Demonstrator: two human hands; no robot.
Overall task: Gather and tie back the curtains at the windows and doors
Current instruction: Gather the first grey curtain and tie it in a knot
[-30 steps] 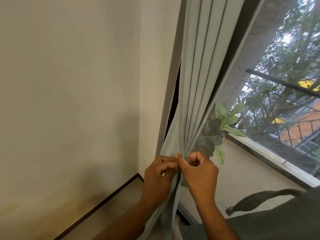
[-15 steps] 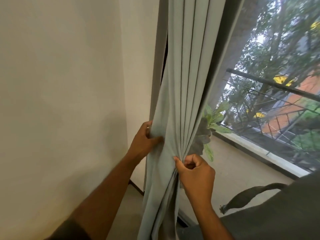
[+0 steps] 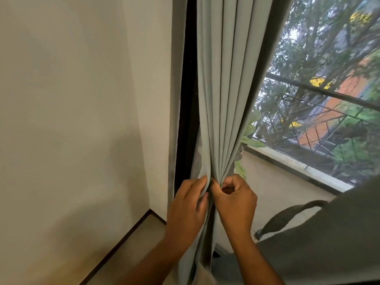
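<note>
The curtain hangs vertically, pleats converging downward; the left hand and right hand pinch its gathered folds, apparently tightly.

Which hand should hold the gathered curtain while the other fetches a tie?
Right, probably. The right hand already pinches the bunched pleats of the curtain; the left hand only grips its outer edge, so it can let go.

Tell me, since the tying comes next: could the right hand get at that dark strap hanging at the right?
Probably yes, once it lets go. The right hand now pinches the curtain pleats, and the dark strap hangs beside it to the right with nothing between them.
</note>
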